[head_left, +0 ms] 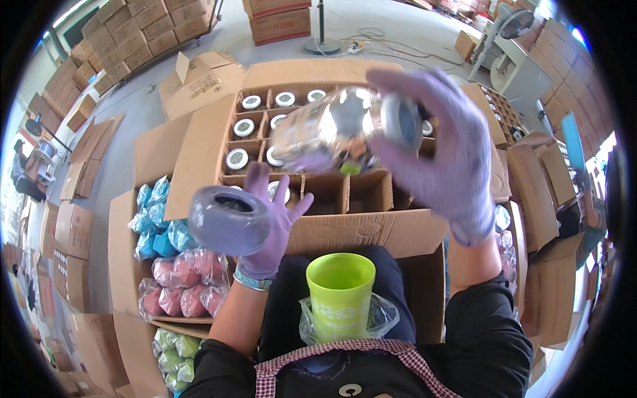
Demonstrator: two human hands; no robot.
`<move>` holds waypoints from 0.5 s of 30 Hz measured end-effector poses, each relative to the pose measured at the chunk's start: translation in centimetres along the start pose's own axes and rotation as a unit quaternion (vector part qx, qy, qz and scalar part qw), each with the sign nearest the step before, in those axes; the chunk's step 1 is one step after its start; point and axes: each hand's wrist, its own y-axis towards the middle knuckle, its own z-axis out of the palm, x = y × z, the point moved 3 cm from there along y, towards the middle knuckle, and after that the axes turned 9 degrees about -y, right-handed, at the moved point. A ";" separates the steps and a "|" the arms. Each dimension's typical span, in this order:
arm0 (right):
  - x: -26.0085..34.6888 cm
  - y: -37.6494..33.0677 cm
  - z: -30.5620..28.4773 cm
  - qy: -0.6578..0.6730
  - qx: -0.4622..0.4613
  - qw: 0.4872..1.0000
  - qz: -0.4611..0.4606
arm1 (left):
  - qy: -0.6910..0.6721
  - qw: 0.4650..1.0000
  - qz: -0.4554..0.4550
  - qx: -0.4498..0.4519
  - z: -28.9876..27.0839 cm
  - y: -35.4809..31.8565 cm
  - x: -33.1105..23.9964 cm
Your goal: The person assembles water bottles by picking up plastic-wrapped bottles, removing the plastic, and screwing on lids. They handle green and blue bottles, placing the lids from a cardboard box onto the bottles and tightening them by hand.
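My right hand (444, 146), gloved in light purple, grips the lid end of a shiny silver bottle (332, 126). The bottle is tipped almost level above the carton, and motion blurs it. My left hand (275, 229), also gloved, has a purple cup-shaped piece (229, 229) against it, a dark opening facing up. Its thumb and two fingers stretch out; the other fingers are hidden behind the piece. Between my thighs stands a lime-green cup (340, 292), with a clear plastic bag (381, 318) bunched around its lower part.
Before me is an open carton (358, 232) with cardboard dividers, several cells holding white-lidded containers (243, 127). Left lie bagged blue (162, 245), pink (192, 302) and green pieces (176, 358). Stacked cartons (142, 33), a fan (516, 25) and floor cables (391, 43) are beyond.
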 end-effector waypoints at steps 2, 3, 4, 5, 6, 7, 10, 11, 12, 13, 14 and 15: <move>1.2 -2.7 -0.5 0.038 0.033 0.998 0.027 | 0.079 0.996 0.021 -0.024 1.5 0.5 -0.9; 1.0 -4.7 -0.3 -0.004 0.038 0.999 0.005 | 0.105 0.994 0.021 -0.011 1.8 0.4 -1.1; 0.9 -7.0 1.6 0.027 0.010 0.999 0.026 | 0.134 0.991 0.024 0.000 2.1 0.3 -1.6; 1.2 -8.7 2.6 0.040 0.014 0.999 0.021 | 0.142 0.989 0.022 0.041 1.6 0.5 -2.4; 1.5 -10.2 3.2 0.084 0.037 0.996 0.020 | 0.149 0.989 0.019 0.014 0.6 0.6 -3.4; 2.0 -11.7 3.9 0.129 0.059 0.990 0.020 | 0.197 0.980 0.002 -0.003 -1.9 1.2 -5.6; 3.2 -16.7 5.0 0.332 0.174 0.923 0.092 | 0.468 0.880 -0.035 0.072 0.8 3.3 -6.9; 3.6 -18.1 4.8 0.340 0.193 0.912 0.119 | 0.503 0.854 -0.061 0.120 2.7 3.4 -6.5; 3.7 -19.2 4.4 0.345 0.213 0.902 0.145 | 0.534 0.824 -0.084 0.170 4.6 3.7 -6.1; 3.9 -20.0 4.1 0.343 0.230 0.895 0.169 | 0.559 0.792 -0.102 0.222 6.5 4.0 -5.6; 4.0 -20.7 3.8 0.339 0.248 0.887 0.192 | 0.486 0.825 -0.157 0.242 6.5 3.2 -4.4; 4.1 -21.1 3.7 0.335 0.263 0.880 0.212 | 0.412 0.849 -0.213 0.254 6.6 2.5 -3.4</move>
